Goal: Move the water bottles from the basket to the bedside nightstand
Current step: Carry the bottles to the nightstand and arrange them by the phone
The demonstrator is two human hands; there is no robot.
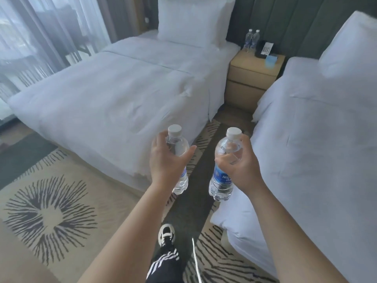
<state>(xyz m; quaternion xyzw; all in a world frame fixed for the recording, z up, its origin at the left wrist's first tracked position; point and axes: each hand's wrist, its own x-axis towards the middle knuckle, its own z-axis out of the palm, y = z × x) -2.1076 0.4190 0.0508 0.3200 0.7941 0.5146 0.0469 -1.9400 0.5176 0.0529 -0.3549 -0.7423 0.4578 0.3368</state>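
Room: two beds, nightstand (257,67) between them, well ahead.
Left hand (166,160): wraps bottle (179,158) upright, for carrying.
Right hand (237,163): grips second bottle (222,174), same way.

"AQU", cut off, on right bottle's blue label (221,177).

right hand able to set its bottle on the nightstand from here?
Probably not yet. The right hand grips its bottle well short of the nightstand; the aisle between the beds looks clear.
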